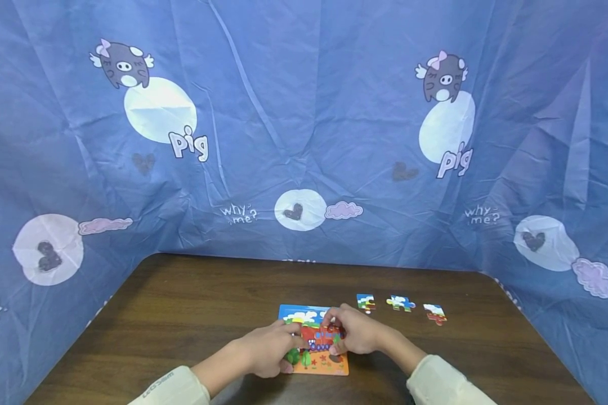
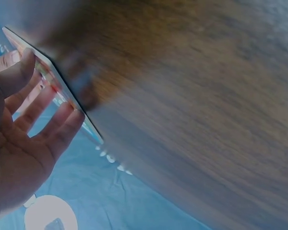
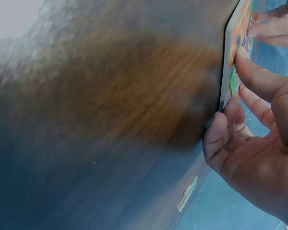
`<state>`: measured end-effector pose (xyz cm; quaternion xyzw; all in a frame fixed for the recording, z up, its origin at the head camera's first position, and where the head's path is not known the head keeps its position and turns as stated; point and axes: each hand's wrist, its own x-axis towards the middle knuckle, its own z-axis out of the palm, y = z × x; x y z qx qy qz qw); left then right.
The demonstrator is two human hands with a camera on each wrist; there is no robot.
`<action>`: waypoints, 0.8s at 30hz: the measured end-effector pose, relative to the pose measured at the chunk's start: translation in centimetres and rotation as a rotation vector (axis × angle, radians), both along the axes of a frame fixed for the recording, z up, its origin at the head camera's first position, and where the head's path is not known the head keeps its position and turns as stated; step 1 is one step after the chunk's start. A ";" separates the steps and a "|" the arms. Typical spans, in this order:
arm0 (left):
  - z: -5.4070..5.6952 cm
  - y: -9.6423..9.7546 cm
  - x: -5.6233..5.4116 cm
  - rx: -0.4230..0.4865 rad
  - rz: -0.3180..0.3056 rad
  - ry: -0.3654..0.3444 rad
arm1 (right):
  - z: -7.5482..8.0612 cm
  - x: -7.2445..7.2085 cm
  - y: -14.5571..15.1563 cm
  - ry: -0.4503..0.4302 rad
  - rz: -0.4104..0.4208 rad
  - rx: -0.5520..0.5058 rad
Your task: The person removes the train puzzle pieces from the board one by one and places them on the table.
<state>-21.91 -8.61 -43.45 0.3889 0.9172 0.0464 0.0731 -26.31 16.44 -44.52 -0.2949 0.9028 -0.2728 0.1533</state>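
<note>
A jigsaw board (image 1: 320,368) with a red train, clouds and orange ground lies on the table. My left hand (image 1: 269,350) rests on its left side, fingers stretched over the picture and thumb near the lower left edge. In the left wrist view those fingertips (image 2: 78,117) touch the board's face. From the right, my right hand (image 1: 361,332) reaches in with thumb and index finger bent around a puzzle piece (image 1: 338,338) at the train's right end. The right wrist view shows the thumb (image 3: 247,62) against the picture and other fingers curled at the board's edge. My fingers hide part of the picture.
Right of the board, three loose puzzle pieces lie in a row: a left one (image 1: 366,302), a middle one (image 1: 400,302) and a right one (image 1: 435,314). A brown wooden table (image 1: 208,292) carries everything. A blue printed curtain (image 1: 304,140) hangs behind and on both sides.
</note>
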 end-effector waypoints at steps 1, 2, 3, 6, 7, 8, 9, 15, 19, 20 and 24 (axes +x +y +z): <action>0.0 0.0 0.0 0.000 0.004 -0.005 | 0.0 0.0 0.0 0.007 0.002 -0.002; 0.1 0.0 0.0 -0.001 0.008 -0.007 | 0.0 0.0 0.0 0.015 0.005 -0.005; 0.1 0.0 0.0 -0.001 0.011 -0.006 | 0.0 0.0 0.0 0.024 0.006 -0.006; 0.0 0.1 0.0 -0.002 0.009 0.004 | 0.0 -0.1 0.1 0.043 0.008 -0.008; 0.0 0.1 0.0 -0.003 0.007 0.006 | 0.0 -0.1 0.1 0.046 0.009 -0.012; 0.0 0.1 0.0 -0.003 0.005 0.008 | 0.0 -0.1 0.2 0.049 0.009 -0.016; 0.0 0.1 0.0 -0.003 0.002 0.011 | 0.1 -0.2 0.2 0.048 0.007 -0.020; 0.0 0.3 0.0 0.001 0.002 0.010 | 0.6 -0.3 0.5 0.019 0.012 -0.138; 0.0 0.3 0.1 0.008 0.014 0.012 | 0.8 -0.3 0.5 0.012 0.016 -0.189; 0.0 0.3 0.1 0.009 0.015 0.015 | 0.8 -0.3 0.5 0.013 0.014 -0.193; -0.1 0.2 0.2 0.009 0.013 0.027 | 0.8 -0.3 0.4 0.033 0.004 -0.193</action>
